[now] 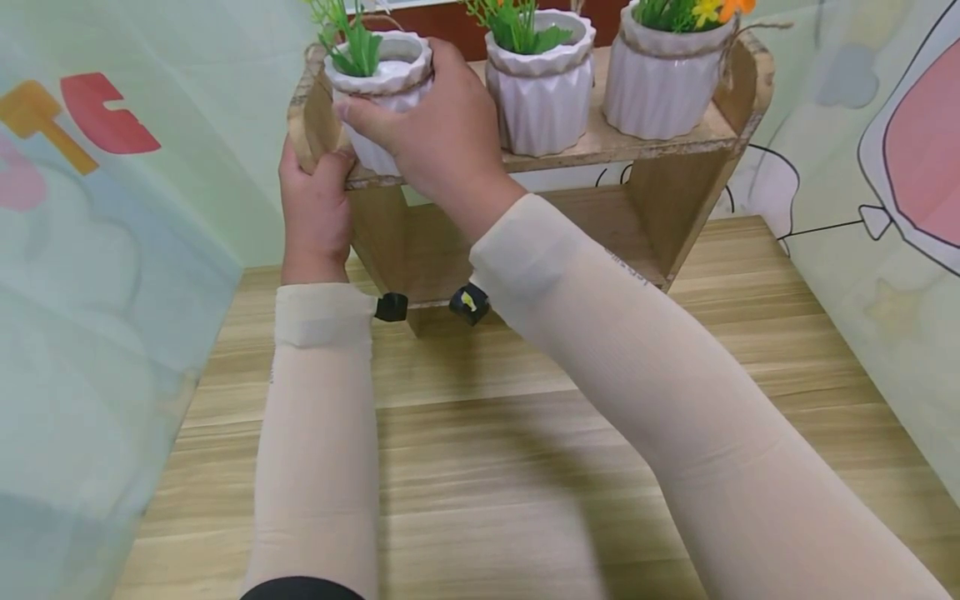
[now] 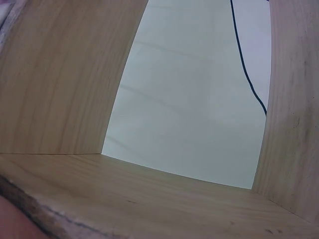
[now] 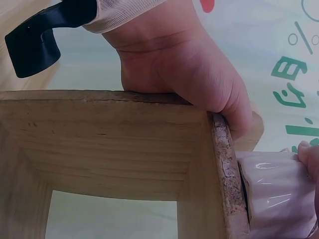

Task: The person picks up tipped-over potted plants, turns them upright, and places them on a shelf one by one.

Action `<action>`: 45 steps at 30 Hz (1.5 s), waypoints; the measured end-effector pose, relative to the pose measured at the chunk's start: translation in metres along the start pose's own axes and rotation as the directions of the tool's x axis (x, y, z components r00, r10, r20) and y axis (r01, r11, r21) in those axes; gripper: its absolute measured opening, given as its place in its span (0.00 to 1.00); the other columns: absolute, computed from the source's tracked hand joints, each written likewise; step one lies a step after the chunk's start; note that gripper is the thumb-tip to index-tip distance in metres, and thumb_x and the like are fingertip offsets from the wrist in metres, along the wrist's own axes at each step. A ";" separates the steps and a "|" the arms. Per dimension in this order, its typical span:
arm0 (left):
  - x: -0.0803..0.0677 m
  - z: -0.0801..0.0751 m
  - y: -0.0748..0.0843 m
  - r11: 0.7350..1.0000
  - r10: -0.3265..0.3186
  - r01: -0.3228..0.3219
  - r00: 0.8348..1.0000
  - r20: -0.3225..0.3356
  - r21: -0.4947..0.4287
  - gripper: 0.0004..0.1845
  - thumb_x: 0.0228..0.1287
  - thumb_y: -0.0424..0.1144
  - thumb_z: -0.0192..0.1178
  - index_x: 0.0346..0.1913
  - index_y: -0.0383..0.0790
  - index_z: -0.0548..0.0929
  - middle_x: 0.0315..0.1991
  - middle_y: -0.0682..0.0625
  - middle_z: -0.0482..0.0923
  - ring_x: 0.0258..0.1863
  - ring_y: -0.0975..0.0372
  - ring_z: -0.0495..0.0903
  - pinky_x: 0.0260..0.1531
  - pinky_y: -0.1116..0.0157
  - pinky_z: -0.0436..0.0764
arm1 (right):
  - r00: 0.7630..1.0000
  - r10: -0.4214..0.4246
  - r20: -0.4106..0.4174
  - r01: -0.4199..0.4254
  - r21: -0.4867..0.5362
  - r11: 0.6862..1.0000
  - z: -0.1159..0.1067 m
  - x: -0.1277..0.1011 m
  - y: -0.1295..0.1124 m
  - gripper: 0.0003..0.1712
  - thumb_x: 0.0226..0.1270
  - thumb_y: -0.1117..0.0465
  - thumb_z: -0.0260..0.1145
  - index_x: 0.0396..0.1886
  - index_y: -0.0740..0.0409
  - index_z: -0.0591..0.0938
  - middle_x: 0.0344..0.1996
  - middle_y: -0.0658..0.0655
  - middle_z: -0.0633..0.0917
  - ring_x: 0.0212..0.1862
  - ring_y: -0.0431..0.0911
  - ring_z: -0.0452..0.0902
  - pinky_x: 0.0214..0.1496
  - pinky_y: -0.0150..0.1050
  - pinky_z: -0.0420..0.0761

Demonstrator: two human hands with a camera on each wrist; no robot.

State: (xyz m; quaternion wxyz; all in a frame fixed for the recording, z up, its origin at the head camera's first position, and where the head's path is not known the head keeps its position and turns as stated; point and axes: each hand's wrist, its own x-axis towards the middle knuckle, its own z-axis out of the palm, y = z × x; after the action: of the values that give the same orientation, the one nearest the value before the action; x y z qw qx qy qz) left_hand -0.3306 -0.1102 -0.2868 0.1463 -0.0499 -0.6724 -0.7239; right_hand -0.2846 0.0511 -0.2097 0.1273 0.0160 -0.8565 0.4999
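Nearest, on the wooden desk, only the two sleeved forearms cross the boards; the work is at the far edge, where a small wooden shelf stands against the wall. Seemingly the step in hand is lifting or setting the left pot, and doing it well means keeping the shelf braced and moving the pot straight up or down so it clears the shelf's raised end. The left hand grips the shelf's left end, fingers curled over its edge. The right hand wraps round the white ribbed pot at the left end of the top board, thumb across its front. That pot stands upright, long axis vertical, its green sprig pointing up. Beyond it, two like pots sit along the board toward the right end.
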 end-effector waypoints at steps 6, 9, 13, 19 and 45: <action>-0.001 0.000 0.000 1.000 0.001 -0.001 1.000 0.004 0.006 0.30 0.68 0.37 0.54 0.73 0.52 0.74 0.65 0.51 0.76 0.61 0.59 0.76 0.64 0.62 0.75 | 1.000 0.007 0.003 -0.007 0.003 1.000 0.000 0.000 0.000 0.56 0.59 0.36 0.79 0.81 0.47 0.64 0.68 0.45 0.77 0.66 0.37 0.74 0.63 0.25 0.73; -0.001 -0.001 0.001 1.000 -0.008 0.008 1.000 0.006 0.014 0.30 0.68 0.38 0.54 0.74 0.53 0.73 0.67 0.51 0.75 0.63 0.58 0.75 0.66 0.61 0.74 | 1.000 0.013 0.006 -0.013 0.002 1.000 0.000 0.000 -0.001 0.56 0.59 0.36 0.79 0.81 0.46 0.63 0.69 0.45 0.77 0.66 0.37 0.74 0.64 0.25 0.73; -0.002 -0.001 0.001 1.000 -0.018 0.017 1.000 0.008 0.021 0.31 0.69 0.39 0.54 0.75 0.55 0.72 0.68 0.52 0.74 0.64 0.58 0.74 0.67 0.60 0.73 | 1.000 0.020 0.006 -0.020 -0.004 1.000 0.000 0.001 -0.001 0.56 0.59 0.35 0.79 0.81 0.46 0.63 0.69 0.44 0.76 0.67 0.37 0.73 0.63 0.25 0.73; -0.002 -0.001 0.001 0.999 -0.031 0.031 0.999 0.009 0.029 0.31 0.70 0.39 0.54 0.76 0.56 0.71 0.70 0.52 0.73 0.66 0.58 0.73 0.69 0.60 0.72 | 1.000 0.028 0.010 -0.028 -0.003 1.000 0.000 0.001 -0.002 0.57 0.59 0.35 0.78 0.82 0.45 0.62 0.69 0.44 0.76 0.67 0.37 0.73 0.63 0.25 0.73; 0.000 -0.001 0.000 1.000 -0.010 0.010 1.000 0.012 -0.025 0.30 0.69 0.37 0.54 0.75 0.52 0.73 0.67 0.51 0.75 0.64 0.59 0.74 0.66 0.63 0.74 | 0.998 0.053 0.047 -0.052 -0.024 0.998 -0.004 0.000 -0.004 0.57 0.61 0.34 0.76 0.84 0.42 0.59 0.73 0.43 0.73 0.69 0.37 0.70 0.68 0.27 0.71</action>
State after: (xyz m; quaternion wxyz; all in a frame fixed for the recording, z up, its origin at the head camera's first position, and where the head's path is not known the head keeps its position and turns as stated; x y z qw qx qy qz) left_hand -0.3299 -0.1109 -0.2865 0.1380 -0.0527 -0.6644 -0.7326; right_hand -0.2832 0.0527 -0.2045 0.0940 0.0040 -0.8651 0.4927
